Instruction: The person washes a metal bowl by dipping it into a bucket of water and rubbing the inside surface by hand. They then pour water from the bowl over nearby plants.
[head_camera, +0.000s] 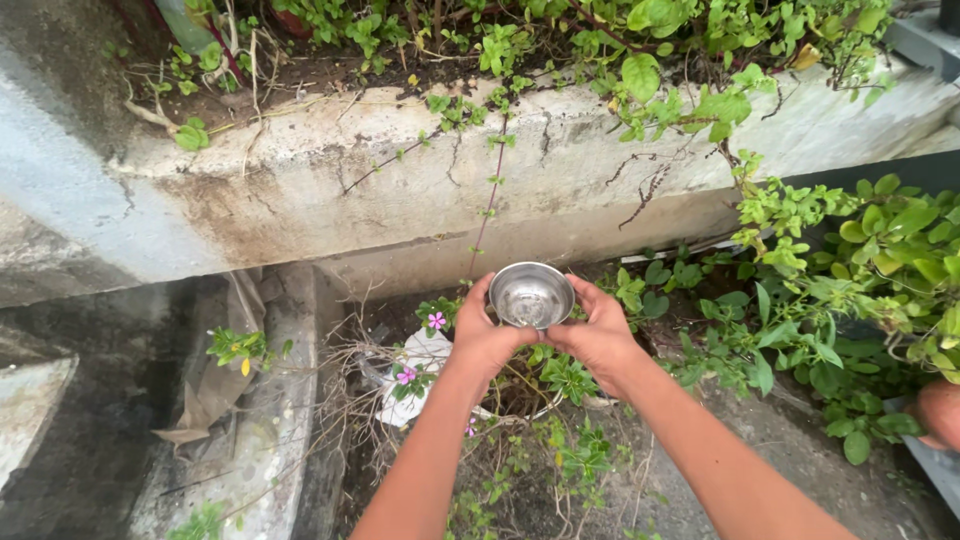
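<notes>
A small round steel bowl (530, 294) is held out in front of me with both hands. My left hand (486, 338) grips its left rim and my right hand (600, 335) grips its right rim. The bowl's inside shines and looks wet or holds a little clear water. It hangs above a white pot (418, 358) with a green plant carrying small pink flowers (436, 320). Both forearms reach up from the bottom of the head view.
A weathered concrete ledge (420, 170) with creeping vines runs across the top. Leafy bushes (860, 270) fill the right side. A concrete kerb (270, 400) and a dark wet channel (90, 420) lie at the left. An orange pot rim (940, 410) shows at the right edge.
</notes>
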